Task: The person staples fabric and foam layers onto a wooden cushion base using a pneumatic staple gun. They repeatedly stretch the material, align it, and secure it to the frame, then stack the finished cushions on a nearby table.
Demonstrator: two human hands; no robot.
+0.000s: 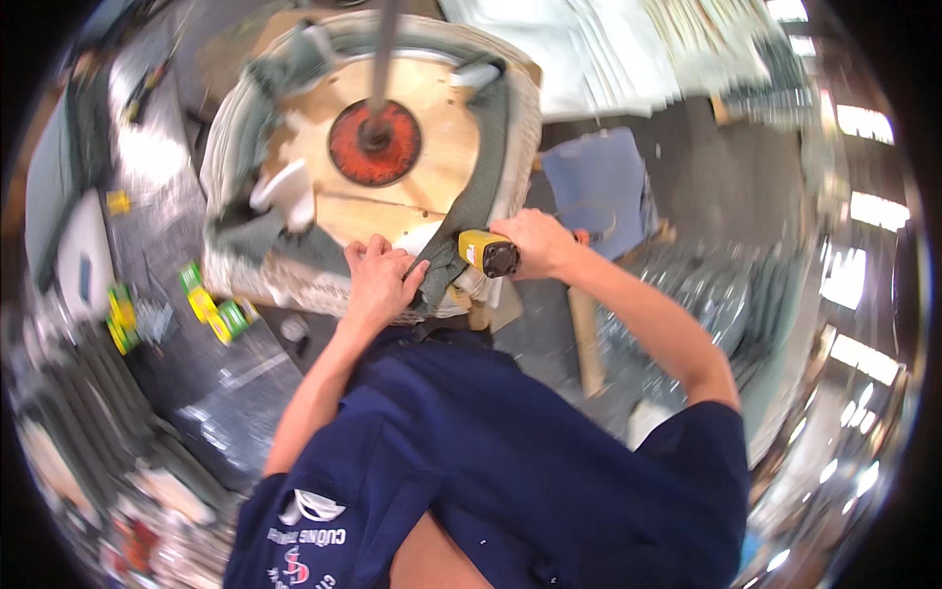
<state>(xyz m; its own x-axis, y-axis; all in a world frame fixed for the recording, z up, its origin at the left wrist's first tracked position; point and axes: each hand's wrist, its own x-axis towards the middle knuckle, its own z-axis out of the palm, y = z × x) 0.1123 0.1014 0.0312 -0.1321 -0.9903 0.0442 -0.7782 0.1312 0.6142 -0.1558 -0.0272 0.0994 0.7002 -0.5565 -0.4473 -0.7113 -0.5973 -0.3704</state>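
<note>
An upholstered seat cushion (526, 128) lies underside up before me, its grey-green fabric (483, 177) folded inward over a round wooden panel (383, 213). A round red disc (343, 147) on a blurred upright rod (385, 59) rests on the panel's middle. At the near edge, my left hand (378, 285) has its fingers bent over the gathered fabric and appears to grip it. Just right of it, my right hand (538, 243) is closed round a yellow and black power tool, which looks like a staple gun (483, 253). The tool's tip is hidden.
Several yellow-green boxes (203, 302) lie on the dark surface at left, near stacked grey padded pieces (108, 393). A blue-grey sheet (597, 187) lies to the right, with plastic-wrapped pieces (687, 304) beyond. White sheets (579, 54) are piled at the back.
</note>
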